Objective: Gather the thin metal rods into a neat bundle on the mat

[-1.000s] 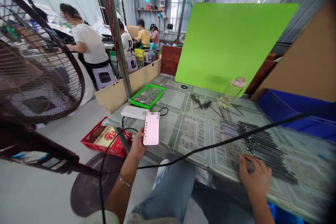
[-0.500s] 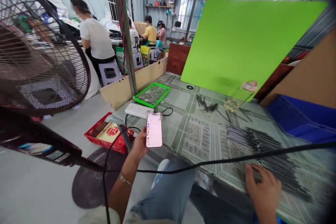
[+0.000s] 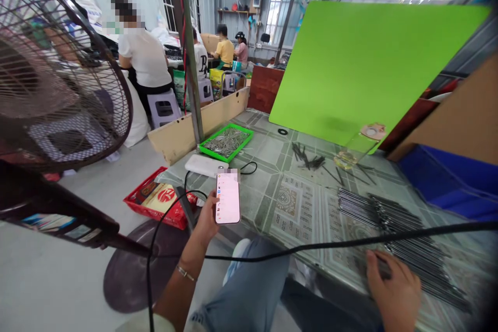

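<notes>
Drifted down-right since the last frame: my right hand (image 3: 393, 291), now curled at the near end of the metal rods (image 3: 404, 244).
Can't tell whether that grip pinches any rods; my left hand (image 3: 205, 218) closes around the phone (image 3: 227, 198). Rods lie on the patterned surface (image 3: 268, 150); light fingertips would keep them parallel.

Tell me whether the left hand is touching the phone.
Touching. The head view plainly shows the left hand holding the phone upright, with the hand pressed against the phone's lower left edge and no gap between them.
</notes>
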A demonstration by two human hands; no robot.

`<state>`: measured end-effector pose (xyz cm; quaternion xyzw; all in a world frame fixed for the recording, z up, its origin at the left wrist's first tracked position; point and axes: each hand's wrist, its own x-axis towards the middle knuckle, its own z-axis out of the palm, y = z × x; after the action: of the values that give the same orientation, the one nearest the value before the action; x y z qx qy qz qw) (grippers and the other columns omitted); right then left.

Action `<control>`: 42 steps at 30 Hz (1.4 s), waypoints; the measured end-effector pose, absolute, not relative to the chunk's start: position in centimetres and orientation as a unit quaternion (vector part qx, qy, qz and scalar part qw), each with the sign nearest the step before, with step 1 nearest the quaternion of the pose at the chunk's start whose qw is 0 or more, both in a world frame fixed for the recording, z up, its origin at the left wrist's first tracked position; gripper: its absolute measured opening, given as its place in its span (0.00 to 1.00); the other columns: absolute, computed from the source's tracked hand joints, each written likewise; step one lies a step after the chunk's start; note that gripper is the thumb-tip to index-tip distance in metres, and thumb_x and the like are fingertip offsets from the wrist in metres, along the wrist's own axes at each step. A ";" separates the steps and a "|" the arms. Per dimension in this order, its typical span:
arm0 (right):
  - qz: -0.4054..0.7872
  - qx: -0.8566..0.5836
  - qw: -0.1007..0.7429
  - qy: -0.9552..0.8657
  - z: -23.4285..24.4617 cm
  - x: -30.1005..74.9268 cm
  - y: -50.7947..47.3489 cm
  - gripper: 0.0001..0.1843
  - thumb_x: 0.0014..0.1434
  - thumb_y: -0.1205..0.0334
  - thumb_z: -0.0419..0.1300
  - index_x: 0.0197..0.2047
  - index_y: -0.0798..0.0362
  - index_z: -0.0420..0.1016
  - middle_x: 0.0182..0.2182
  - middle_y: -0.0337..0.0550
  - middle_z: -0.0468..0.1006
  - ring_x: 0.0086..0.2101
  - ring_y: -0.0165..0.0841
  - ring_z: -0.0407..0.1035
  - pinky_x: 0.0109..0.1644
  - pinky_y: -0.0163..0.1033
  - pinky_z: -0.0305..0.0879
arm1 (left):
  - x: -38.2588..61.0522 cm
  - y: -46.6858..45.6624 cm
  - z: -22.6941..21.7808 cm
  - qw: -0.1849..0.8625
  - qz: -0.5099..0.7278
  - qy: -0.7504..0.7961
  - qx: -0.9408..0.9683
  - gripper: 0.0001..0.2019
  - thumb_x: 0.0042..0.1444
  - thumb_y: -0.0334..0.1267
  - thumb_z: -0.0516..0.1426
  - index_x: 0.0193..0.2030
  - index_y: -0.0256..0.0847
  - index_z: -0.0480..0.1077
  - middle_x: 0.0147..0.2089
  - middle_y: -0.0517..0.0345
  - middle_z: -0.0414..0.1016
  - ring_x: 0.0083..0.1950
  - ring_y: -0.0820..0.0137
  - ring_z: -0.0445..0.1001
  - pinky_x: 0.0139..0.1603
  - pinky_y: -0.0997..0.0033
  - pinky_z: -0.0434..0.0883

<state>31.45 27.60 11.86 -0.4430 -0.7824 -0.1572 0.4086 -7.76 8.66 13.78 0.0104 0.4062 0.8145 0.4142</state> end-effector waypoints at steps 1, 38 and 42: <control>-0.157 -0.443 0.408 -0.783 11.9 31.5 27.6 0.27 0.62 0.41 0.46 0.31 0.54 0.73 0.31 0.52 0.79 0.34 0.44 0.73 0.40 0.47 0.62 | -7.7 8.7 13.9 0.408 0.812 0.417 0.005 0.21 0.37 0.33 0.57 0.43 0.42 0.65 0.33 0.63 0.77 0.36 0.64 0.78 0.36 0.67 0.73; -0.121 -0.468 0.406 -0.775 11.5 31.3 27.7 0.26 0.61 0.42 0.46 0.31 0.54 0.73 0.31 0.50 0.79 0.35 0.43 0.72 0.42 0.46 0.61 | -7.6 7.9 14.5 0.421 0.819 0.387 0.051 0.44 0.35 0.25 0.54 0.64 0.50 0.57 0.45 0.60 0.78 0.34 0.68 0.76 0.29 0.74 0.72; -0.124 -0.463 0.402 -0.780 11.4 31.4 27.7 0.25 0.61 0.43 0.47 0.30 0.54 0.73 0.31 0.50 0.79 0.35 0.42 0.72 0.42 0.45 0.61 | -7.2 8.1 14.4 0.405 0.815 0.408 0.072 0.50 0.30 0.21 0.55 0.66 0.51 0.54 0.47 0.60 0.78 0.38 0.68 0.76 0.33 0.75 0.73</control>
<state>31.40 27.69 11.37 -0.4626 -0.7802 -0.1240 0.4024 -7.17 8.07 14.42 0.0723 0.4079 0.8152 0.4047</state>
